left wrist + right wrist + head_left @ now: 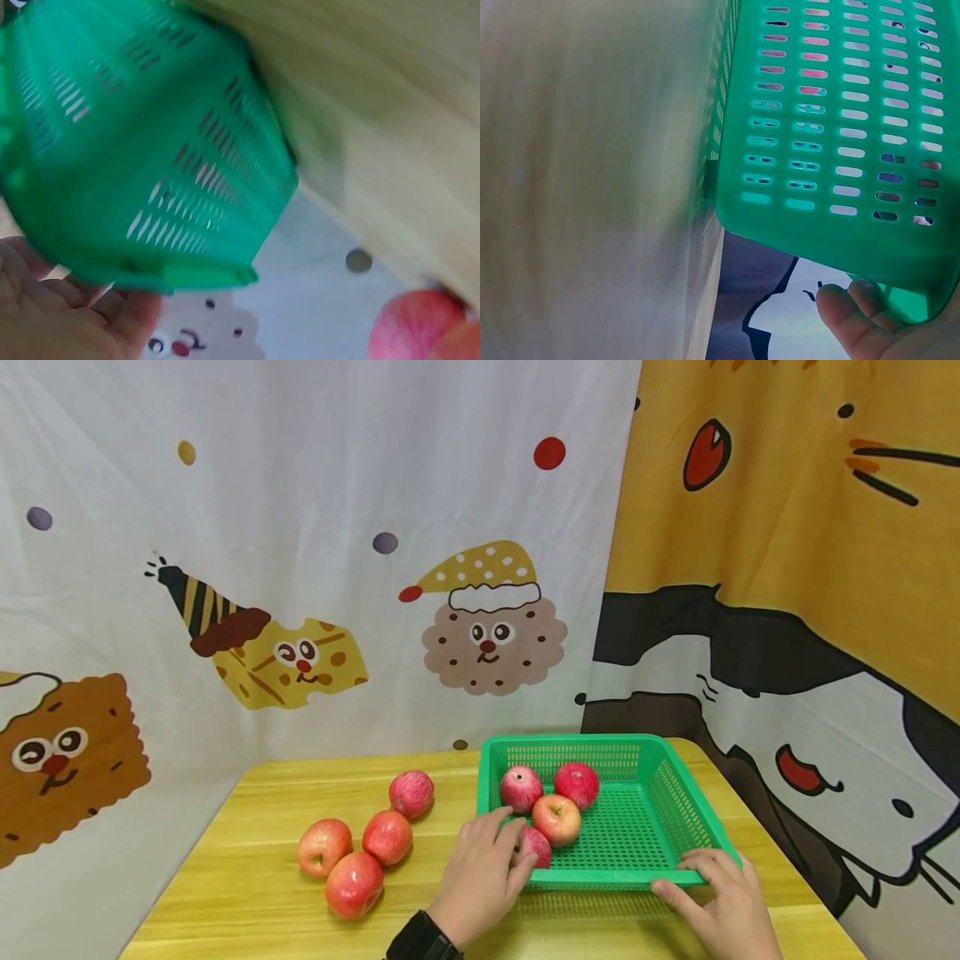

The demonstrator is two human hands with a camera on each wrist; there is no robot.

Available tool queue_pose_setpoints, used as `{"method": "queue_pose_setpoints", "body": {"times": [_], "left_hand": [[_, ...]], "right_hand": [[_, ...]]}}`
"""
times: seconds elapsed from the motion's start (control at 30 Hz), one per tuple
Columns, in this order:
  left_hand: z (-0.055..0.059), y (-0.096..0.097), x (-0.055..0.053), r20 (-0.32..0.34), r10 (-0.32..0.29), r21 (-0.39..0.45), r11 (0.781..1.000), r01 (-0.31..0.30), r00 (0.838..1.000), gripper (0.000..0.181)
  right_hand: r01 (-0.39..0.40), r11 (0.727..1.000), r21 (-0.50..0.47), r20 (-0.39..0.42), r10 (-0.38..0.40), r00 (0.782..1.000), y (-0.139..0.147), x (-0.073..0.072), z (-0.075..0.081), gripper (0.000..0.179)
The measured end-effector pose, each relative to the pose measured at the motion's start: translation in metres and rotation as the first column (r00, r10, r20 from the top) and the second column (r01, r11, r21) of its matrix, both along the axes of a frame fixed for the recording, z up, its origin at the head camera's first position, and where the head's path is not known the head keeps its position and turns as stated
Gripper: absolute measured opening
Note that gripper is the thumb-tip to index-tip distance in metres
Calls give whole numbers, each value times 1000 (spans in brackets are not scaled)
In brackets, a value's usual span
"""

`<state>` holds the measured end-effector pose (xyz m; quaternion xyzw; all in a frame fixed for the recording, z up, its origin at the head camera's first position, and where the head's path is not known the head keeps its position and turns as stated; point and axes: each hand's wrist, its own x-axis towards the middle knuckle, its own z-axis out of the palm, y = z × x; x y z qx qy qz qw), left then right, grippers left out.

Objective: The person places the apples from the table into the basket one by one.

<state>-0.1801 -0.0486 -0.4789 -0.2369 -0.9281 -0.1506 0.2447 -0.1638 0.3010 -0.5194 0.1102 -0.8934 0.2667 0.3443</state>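
Note:
A green plastic basket [626,878] with slotted walls stands on the table, several red apples inside it. My left hand [480,868] reaches over its front-left corner, fingers and thumb curved around a red apple [536,847], which they partly cover. In the left wrist view, that hand [82,319] appears beyond the basket rim [187,274], and the apple under its fingers is hidden. At the front-right corner my right hand [723,893] grips the rim, thumb outside and fingers over the edge. The right wrist view shows this hand [877,322] at the basket corner [900,274].
Left of the basket several more apples lie close together on the wooden table [247,860], among them a red one [354,885] in front and a darker one [412,793] at the back. A printed curtain [300,485] hangs behind the table and along its right side.

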Motion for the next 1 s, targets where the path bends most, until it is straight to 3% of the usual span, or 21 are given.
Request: {"method": "queue_pose_setpoints", "body": {"times": [0.1,0.23,0.37,0.47,0.67,1.0], "left_hand": [[6,-14,5,20,18,-24,1000,-17,1000,49],[11,-39,11,40,108,-54,993,-106,993,59],[11,-65,20,68,222,-78,973,-217,973,65],[6,-80,25,99,272,-82,961,-264,957,68],[-7,-95,32,164,311,-93,950,-299,936,71],[-20,-107,37,148,336,-85,941,-326,930,71]], "right_hand": [[-3,1000,-3,2,3,1000,-1,0,1,38],[-4,1000,-9,16,4,1000,-2,0,4,37],[-3,1000,-12,25,3,1000,-2,1,5,36],[-3,1000,-18,19,3,1000,-1,1,6,36],[-5,1000,-30,30,6,1000,0,2,5,36],[9,1000,-28,41,-8,999,0,2,1,35]]}}
